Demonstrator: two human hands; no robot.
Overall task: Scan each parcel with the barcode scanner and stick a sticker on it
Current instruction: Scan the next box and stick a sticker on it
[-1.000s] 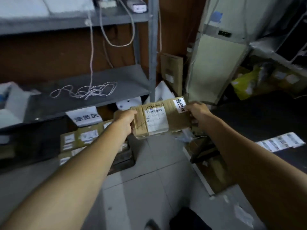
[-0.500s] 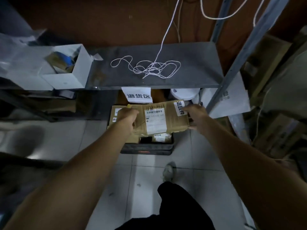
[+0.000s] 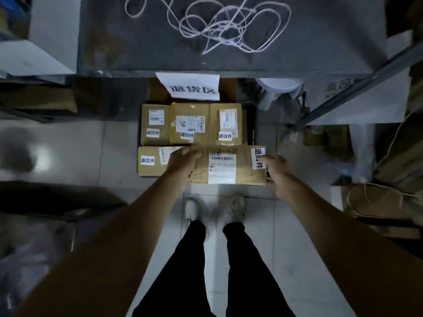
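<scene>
Lowered by both hands [image 3: 183, 164], parcel [image 3: 226, 164] stickered 退回件 [image 3: 259, 158] nears stacked boxes [image 3: 191, 124].

Parcel [image 3: 229, 164] carried from chest height out front, down and over to the stack under the shelf [image 3: 229, 42]. Now low, at the 6 o'clock edge of the boxes there, overlapping the right end of the front box [image 3: 155, 161]. Left hand [image 3: 183, 163] and right hand [image 3: 274, 170] went down with it, same ends gripped. View swung from the room at 3 o'clock to straight down: three back boxes [image 3: 191, 123], shoes [image 3: 215, 209], legs now visible.
</scene>
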